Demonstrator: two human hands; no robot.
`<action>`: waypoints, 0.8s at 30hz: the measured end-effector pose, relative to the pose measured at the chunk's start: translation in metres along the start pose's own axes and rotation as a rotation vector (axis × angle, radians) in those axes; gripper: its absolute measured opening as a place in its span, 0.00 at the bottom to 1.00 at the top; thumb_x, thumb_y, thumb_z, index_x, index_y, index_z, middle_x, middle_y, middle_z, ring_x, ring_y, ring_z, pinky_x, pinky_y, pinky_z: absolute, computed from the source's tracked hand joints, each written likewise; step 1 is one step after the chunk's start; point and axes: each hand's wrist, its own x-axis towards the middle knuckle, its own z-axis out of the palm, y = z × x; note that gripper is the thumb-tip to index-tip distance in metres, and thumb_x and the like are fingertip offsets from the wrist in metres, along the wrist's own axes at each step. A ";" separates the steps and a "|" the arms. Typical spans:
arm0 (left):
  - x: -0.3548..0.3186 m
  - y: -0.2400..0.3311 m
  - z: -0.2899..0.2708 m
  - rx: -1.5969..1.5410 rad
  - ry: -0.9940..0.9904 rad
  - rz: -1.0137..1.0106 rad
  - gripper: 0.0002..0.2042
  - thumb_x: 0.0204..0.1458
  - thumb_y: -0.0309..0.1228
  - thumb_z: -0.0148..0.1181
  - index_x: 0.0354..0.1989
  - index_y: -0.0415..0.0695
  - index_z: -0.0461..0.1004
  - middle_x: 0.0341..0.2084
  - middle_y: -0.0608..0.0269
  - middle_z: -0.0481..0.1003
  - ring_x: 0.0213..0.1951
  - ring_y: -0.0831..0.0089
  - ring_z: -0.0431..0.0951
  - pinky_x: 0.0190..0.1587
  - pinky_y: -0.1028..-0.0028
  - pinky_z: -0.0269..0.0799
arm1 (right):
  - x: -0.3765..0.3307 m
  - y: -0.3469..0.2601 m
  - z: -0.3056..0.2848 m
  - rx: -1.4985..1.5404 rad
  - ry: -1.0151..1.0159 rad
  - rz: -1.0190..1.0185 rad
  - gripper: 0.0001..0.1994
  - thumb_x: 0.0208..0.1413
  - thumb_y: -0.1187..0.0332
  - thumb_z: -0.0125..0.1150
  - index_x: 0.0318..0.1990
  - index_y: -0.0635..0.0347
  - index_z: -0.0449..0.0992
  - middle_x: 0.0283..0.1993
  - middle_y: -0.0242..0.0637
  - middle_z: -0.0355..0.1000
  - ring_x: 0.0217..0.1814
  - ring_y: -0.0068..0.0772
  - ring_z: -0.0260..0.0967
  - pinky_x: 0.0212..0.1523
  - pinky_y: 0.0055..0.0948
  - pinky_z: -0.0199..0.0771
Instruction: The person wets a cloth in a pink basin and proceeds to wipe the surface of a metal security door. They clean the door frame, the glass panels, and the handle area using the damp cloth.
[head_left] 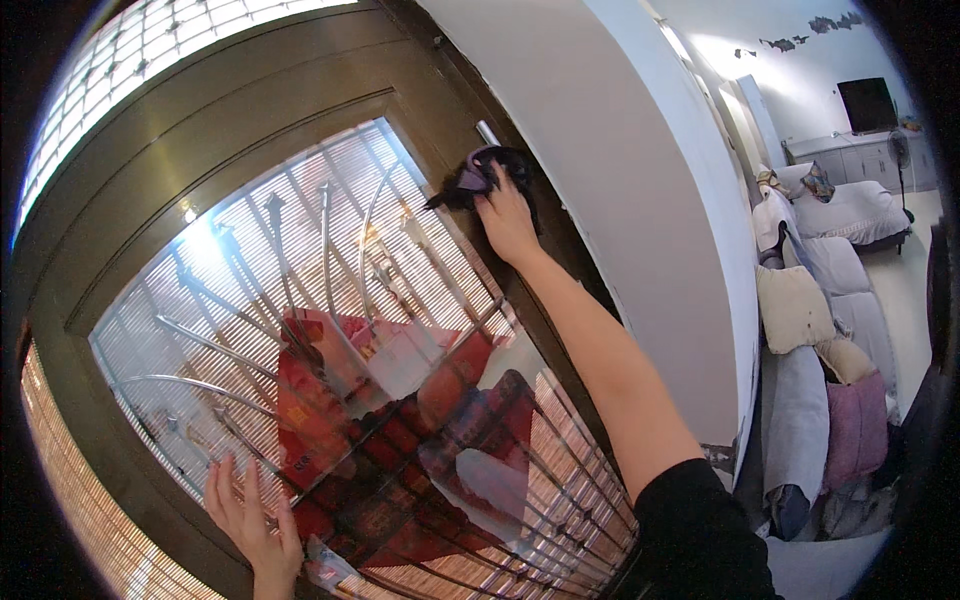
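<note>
My right hand (507, 215) is raised on a stretched arm and presses a dark purple-black cloth (478, 172) against the brown frame of a door (250, 95). The cloth is bunched under my fingers, close to a metal bolt (487, 133) at the frame's edge. Lower down, my left hand (252, 520) has its fingers spread near the glass pane (300, 230), holding nothing. Whether its fingertips touch the glass I cannot tell. Behind the pane run metal bars with pointed and curved ends, and a red printed sheet (315, 410) shows there among reflections.
A pale wall (610, 200) rises right of the door. Beyond it lies a room with a covered sofa (835, 265), cushions (795, 305), a standing fan (899, 155) and a dark screen (867, 105) over grey cabinets (860, 158). A bright grid window (130, 60) tops the door.
</note>
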 end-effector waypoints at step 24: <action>-0.005 -0.002 -0.001 -0.023 -0.006 -0.018 0.25 0.43 0.27 0.58 0.54 0.41 0.65 0.57 0.46 0.57 0.62 0.48 0.50 0.61 0.51 0.41 | -0.101 0.047 -0.011 -0.090 0.212 0.159 0.19 0.60 0.64 0.39 0.50 0.71 0.66 0.51 0.58 0.64 0.53 0.61 0.59 0.54 0.44 0.58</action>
